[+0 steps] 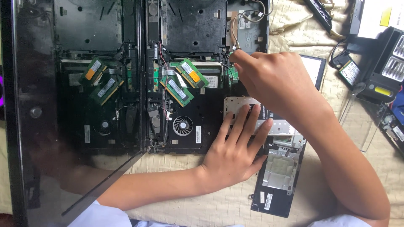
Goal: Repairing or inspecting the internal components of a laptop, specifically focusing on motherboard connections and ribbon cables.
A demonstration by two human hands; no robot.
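An opened black laptop base (189, 25) lies bottom-up on a cream cloth. My left hand (233, 151) reaches in from the lower left and rests flat, fingers spread, on a silver metal drive (232, 104) in the base's right bay. My right hand (273, 82) comes from the lower right. Its thumb and forefinger pinch the end of thin cables (235, 31) beside a small green circuit card (232, 73), which the hand partly hides. Two green memory modules (191, 73) stand tilted up in their slots left of it.
A round fan (183, 125) sits below the modules. The glossy screen (75, 105) at left mirrors the interior. A black cover panel (277, 176) lies on the cloth under my arms. At right are a small green card (349, 71) and a black case (387, 67).
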